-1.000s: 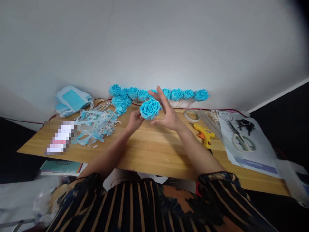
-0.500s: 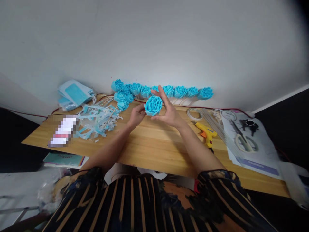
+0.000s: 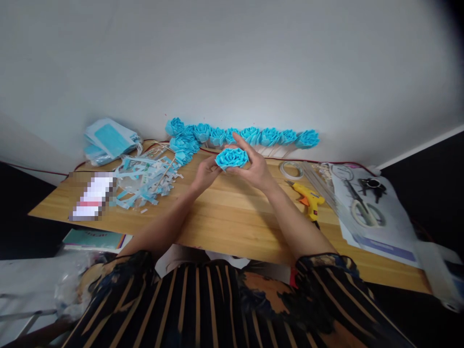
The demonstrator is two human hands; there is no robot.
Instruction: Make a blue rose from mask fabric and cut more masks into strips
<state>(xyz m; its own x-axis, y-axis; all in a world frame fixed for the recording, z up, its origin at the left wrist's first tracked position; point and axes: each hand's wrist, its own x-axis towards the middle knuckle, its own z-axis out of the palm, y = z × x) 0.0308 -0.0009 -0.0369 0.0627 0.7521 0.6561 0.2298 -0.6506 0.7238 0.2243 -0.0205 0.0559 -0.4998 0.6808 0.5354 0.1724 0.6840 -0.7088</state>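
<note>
A blue handmade flower (image 3: pixel 232 158) with ruffled petals is held up between my hands, over the middle of the wooden table (image 3: pixel 224 217). My left hand (image 3: pixel 205 173) is closed beneath its left side, where a stem would be; the fingertips are partly hidden. Around the right side of the bloom curves my right hand (image 3: pixel 256 166), thumb at the front edge of the petals and index finger raised behind. Beyond my hands, several more blue flowers (image 3: pixel 270 137) lie in a row along the wall, with further ones (image 3: pixel 183 144) bunched at the left end.
At the left are a stack of blue masks (image 3: pixel 110 137), a heap of cut scraps (image 3: pixel 145 181) and a blurred-out phone (image 3: pixel 92 195). To the right lie a tape roll (image 3: pixel 291 169), a yellow glue gun (image 3: pixel 307 197), scissors (image 3: pixel 364 208) and a paper sheet (image 3: pixel 384 237).
The flower has tipped, so its face looks flatter and wider. My right hand has closed in on the petals, its raised finger lower. My left hand stays nearly in place.
</note>
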